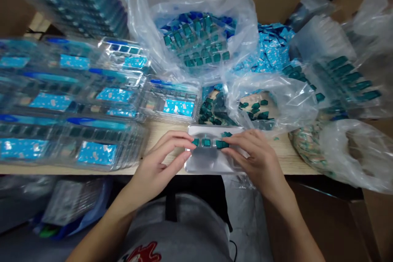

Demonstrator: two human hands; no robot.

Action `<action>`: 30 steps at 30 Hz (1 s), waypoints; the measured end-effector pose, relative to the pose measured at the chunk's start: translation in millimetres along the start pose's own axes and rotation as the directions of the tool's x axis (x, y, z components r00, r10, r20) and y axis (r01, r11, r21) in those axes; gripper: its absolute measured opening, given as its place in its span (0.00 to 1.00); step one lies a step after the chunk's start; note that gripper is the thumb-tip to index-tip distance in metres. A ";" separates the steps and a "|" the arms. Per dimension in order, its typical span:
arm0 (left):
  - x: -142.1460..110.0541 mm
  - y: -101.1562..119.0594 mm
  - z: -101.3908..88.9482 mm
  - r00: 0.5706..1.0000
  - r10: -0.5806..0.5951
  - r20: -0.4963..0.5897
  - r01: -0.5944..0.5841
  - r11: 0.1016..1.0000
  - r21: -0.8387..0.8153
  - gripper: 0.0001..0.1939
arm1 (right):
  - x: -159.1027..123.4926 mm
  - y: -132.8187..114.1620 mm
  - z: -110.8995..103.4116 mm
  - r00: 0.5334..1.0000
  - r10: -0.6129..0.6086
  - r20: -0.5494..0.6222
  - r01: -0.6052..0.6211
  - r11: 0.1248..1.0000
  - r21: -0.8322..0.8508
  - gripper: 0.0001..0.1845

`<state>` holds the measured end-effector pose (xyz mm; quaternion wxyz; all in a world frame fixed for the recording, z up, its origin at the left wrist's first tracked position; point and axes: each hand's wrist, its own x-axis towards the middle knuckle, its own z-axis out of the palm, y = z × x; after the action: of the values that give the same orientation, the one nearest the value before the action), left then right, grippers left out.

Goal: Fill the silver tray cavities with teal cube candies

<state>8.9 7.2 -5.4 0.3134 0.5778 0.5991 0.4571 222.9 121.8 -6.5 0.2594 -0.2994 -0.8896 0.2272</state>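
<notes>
You had the tray on the tabletop between your left hand and right hand, pieces on top. Stacked packs sat off to your left, an open bag behind the tray, a second bag way right.

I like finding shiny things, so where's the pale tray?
In the head view, the pale tray sits at the table's near edge, between the left hand and right hand.

The tray's near half lies open between the left hand and right hand. Stacked packs block the left hand's outer side; a plastic bag bars the way beyond the right hand, bare desk just right of that hand.
</notes>
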 end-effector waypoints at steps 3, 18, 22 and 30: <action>-2.9 -1.8 0.6 1.000 -0.028 0.014 0.028 0.999 0.016 0.09 | 7.1 -6.1 4.8 0.996 -0.062 0.066 0.070 0.989 -0.130 0.09; -5.2 -15.3 -6.5 1.000 0.003 -0.006 -0.003 0.999 0.042 0.10 | 19.6 -0.4 0.4 0.979 0.115 0.166 -0.077 0.973 -0.217 0.12; -7.0 -13.8 -5.5 1.000 0.000 -0.005 0.000 1.000 0.031 0.10 | 23.2 -3.3 -4.3 0.969 0.219 0.115 -0.208 0.973 -0.098 0.06; 19.2 -7.3 6.4 0.972 0.232 0.026 -0.227 0.912 0.342 0.12 | -0.2 -22.4 -15.8 0.910 0.402 -0.098 -0.342 0.863 0.371 0.12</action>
<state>9.1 27.9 -11.6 0.1477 0.6863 0.5999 0.3838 223.2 109.5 18.0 0.3348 -0.4340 -0.7350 0.3991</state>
